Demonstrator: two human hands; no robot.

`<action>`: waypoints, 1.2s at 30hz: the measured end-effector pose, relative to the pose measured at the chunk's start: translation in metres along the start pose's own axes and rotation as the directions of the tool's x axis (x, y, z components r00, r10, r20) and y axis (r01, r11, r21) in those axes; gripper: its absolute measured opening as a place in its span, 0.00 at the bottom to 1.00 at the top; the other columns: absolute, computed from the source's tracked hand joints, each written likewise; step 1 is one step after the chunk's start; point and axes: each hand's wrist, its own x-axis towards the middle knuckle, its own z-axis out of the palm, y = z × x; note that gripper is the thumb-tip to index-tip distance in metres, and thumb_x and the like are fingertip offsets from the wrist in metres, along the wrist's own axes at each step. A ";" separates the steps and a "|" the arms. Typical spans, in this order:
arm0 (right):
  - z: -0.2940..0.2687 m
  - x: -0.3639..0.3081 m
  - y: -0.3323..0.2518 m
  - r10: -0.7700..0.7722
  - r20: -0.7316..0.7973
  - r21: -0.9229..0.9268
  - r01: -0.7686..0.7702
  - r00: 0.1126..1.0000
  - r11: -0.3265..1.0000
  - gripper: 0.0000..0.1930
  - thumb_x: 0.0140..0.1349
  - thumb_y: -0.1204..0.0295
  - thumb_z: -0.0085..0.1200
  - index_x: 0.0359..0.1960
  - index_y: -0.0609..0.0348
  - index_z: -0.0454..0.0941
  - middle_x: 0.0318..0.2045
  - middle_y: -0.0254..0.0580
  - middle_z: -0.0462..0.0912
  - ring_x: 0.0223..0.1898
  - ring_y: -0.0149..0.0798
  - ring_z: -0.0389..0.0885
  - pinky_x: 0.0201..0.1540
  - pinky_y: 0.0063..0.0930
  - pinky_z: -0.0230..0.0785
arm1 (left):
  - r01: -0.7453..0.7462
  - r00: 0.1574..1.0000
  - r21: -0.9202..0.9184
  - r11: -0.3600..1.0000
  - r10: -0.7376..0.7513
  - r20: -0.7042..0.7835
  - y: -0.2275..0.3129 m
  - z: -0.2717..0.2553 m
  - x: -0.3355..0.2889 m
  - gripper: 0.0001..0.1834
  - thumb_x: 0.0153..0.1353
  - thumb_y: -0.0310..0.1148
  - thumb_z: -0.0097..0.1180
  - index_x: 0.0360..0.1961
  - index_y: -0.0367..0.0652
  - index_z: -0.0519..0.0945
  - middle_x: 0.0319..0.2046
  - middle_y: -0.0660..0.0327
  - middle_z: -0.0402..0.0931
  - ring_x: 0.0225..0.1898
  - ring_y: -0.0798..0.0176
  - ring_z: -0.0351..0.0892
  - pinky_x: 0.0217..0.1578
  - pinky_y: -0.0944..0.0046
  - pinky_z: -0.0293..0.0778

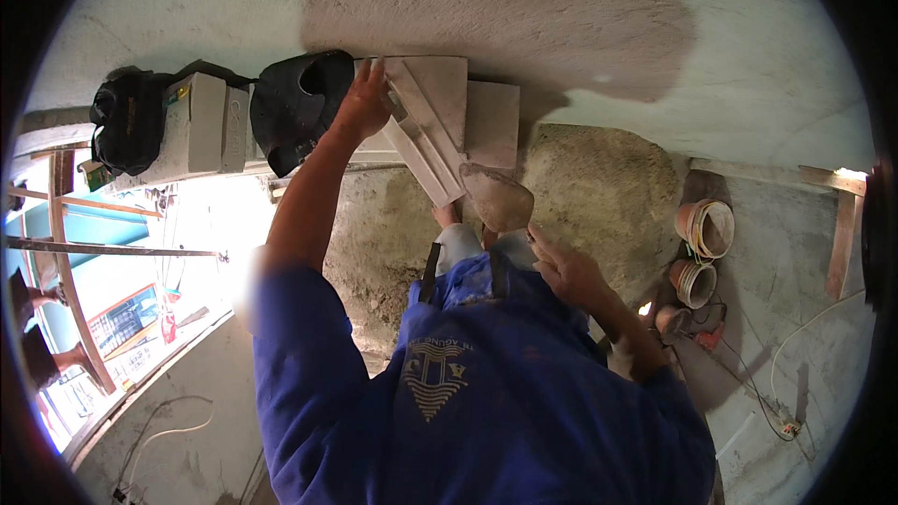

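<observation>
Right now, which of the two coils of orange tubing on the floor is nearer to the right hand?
The lower coil, the smaller-looking one, lies nearer the right hand. The upper coil sits farther up and to the right, closer to the wall.

This is a building site, a room under construction. A fresh patch of grey plaster (496,14) spreads over the bare wall, rough rubble (599,187) lies on the unfinished floor, loose cables (795,337) trail about, and timber scaffolding (65,252) stands outside the opening.

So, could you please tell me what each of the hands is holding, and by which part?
The left hand grips a flat plastering float at its upper end; the right hand holds a pointed trowel by its handle.
</observation>
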 end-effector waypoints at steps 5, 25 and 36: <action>-0.001 0.007 0.008 -0.023 0.023 -0.099 0.025 0.999 0.995 0.35 0.70 0.62 0.50 0.79 0.38 0.56 0.36 0.54 0.86 0.39 0.57 0.86 0.44 0.51 0.77 | 0.365 0.926 -0.349 0.863 -0.297 0.234 0.003 0.016 -0.008 0.48 0.68 0.52 0.61 0.77 0.37 0.53 0.65 0.36 0.71 0.68 0.40 0.72 0.67 0.55 0.68; -0.003 0.097 -0.012 -0.133 -0.009 -0.022 0.133 0.991 0.991 0.34 0.70 0.63 0.55 0.77 0.45 0.61 0.36 0.52 0.87 0.38 0.57 0.86 0.43 0.50 0.77 | 0.290 0.948 -0.365 0.885 -0.214 0.234 -0.018 0.015 -0.002 0.40 0.68 0.53 0.62 0.73 0.47 0.62 0.54 0.40 0.81 0.58 0.40 0.81 0.58 0.51 0.74; 0.007 0.087 0.012 -0.134 -0.017 -0.074 0.132 0.991 0.989 0.35 0.70 0.63 0.56 0.78 0.45 0.59 0.36 0.56 0.85 0.39 0.57 0.85 0.43 0.49 0.76 | 0.341 0.930 -0.361 0.868 -0.257 0.262 -0.019 0.003 -0.001 0.39 0.68 0.53 0.62 0.73 0.50 0.63 0.56 0.43 0.81 0.59 0.43 0.81 0.59 0.52 0.74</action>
